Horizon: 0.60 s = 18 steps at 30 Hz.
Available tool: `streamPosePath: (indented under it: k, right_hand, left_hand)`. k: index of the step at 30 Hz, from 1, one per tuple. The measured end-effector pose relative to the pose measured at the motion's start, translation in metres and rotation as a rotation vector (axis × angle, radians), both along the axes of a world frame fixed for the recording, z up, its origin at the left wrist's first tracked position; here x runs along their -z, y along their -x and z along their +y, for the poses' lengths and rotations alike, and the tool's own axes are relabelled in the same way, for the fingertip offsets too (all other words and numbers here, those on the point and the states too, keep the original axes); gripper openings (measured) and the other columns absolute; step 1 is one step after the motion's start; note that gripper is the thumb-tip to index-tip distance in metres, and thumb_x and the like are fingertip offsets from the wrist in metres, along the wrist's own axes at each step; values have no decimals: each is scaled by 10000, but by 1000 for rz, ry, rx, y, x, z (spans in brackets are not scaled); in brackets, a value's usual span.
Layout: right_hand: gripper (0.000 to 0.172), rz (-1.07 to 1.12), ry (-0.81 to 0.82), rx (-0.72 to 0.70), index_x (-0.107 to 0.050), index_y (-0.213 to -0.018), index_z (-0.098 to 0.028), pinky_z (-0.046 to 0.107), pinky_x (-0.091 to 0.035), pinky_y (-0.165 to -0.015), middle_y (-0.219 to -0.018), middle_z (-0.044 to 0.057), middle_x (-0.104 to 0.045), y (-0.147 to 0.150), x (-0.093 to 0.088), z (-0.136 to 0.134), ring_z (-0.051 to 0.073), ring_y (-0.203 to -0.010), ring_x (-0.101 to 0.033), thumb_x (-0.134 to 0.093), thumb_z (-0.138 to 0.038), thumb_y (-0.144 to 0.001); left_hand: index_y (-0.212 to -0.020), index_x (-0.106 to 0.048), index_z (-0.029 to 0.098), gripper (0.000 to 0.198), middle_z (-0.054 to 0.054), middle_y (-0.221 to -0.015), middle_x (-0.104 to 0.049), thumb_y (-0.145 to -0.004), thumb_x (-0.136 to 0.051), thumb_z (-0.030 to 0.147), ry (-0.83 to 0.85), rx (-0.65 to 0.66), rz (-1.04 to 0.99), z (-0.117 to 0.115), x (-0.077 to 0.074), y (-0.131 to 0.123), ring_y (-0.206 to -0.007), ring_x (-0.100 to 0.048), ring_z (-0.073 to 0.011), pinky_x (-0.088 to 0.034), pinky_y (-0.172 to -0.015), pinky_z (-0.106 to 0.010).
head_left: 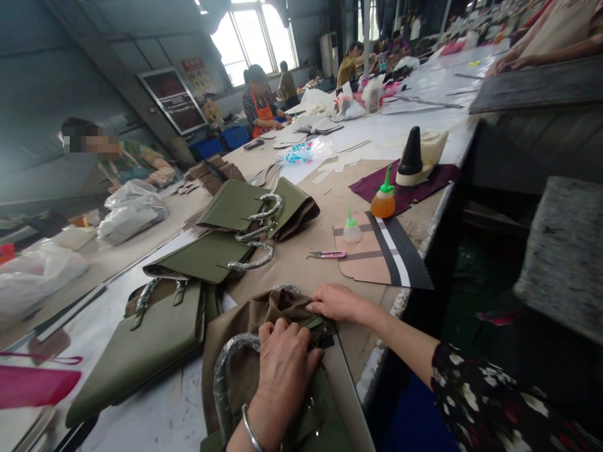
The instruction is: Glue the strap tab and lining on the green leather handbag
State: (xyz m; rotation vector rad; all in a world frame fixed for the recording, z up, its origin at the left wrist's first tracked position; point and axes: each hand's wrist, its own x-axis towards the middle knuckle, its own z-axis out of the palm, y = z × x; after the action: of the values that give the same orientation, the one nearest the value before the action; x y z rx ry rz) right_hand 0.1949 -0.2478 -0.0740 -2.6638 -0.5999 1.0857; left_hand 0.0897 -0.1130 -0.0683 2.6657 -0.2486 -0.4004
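Observation:
An olive-green handbag (325, 402) with brown lining (240, 320) lies in front of me at the table's near edge. Plastic wrap covers its curved handle (223, 376). My left hand (285, 361), with a bracelet at the wrist, bends over the bag's opening, its fingers curled onto the material. At the far side of the opening, my right hand (336, 301) pinches the bag's edge; its fingertips are partly hidden. More green handbags (155, 345) lie to the left and beyond, some with wrapped handles (254, 257).
Right of the bags are pink snips (327, 255), a small clear bottle (352, 231), an orange-filled bottle (383, 202), a striped panel (367, 251) and a black cone (411, 154) on purple cloth. Plastic bags (132, 213) lie left. Several people sit along the long table.

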Motion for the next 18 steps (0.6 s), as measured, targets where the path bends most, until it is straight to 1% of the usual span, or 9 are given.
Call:
streamPosePath:
  k: [3, 6, 10, 12, 16, 18]
  right_hand:
    - [286, -9, -7, 4, -658, -703, -173, 219, -248, -486, -662, 37, -625, 0, 1, -2, 134, -615, -520, -492, -387, -797]
    - [291, -15, -16, 1, -656, -697, -173, 222, -243, -489, -661, 39, -623, 1, 2, -3, 134, -617, -516, -492, -391, -798]
    - [284, -8, -30, 1, -658, -700, -172, 221, -236, -488, -645, 33, -614, 1, 4, -4, 127, -604, -505, -497, -386, -796]
    - [287, -7, -34, 12, -657, -698, -170, 221, -236, -486, -634, 28, -609, 0, 5, -4, 125, -596, -500, -497, -388, -796]
    - [280, -4, -31, 45, -647, -687, -164, 222, -246, -491, -637, 25, -610, 0, 4, -3, 130, -605, -511, -517, -390, -787]
    - [246, -19, -31, 78, -638, -725, -167, 224, -257, -504, -685, 24, -625, 2, 2, -3, 138, -637, -533, -526, -376, -790]
  left_hand:
    - [-723, -582, 196, 148, -18, -762, -577, -774, -591, 334, -14, -16, 21, 0, 5, -2, -796, -486, -246, -295, -739, -408]
    - [-734, -578, 199, 132, -16, -759, -559, -802, -555, 309, 19, -32, -11, 1, 11, 1, -770, -491, -231, -300, -713, -381]
    - [-743, -568, 199, 109, -6, -726, -535, -822, -530, 264, 119, -52, -179, 2, 22, 7, -721, -478, -196, -298, -694, -344]
    - [-751, -560, 196, 105, -4, -723, -529, -829, -516, 250, 144, -46, -260, 3, 26, 7, -712, -472, -185, -300, -680, -328]
    - [-731, -549, 194, 100, -7, -713, -524, -820, -525, 232, 88, -36, -300, 3, 29, 2, -708, -474, -191, -314, -650, -321]
    - [-715, -542, 186, 103, -12, -710, -521, -814, -528, 209, 95, -35, -286, 2, 29, -1, -696, -473, -190, -334, -635, -315]
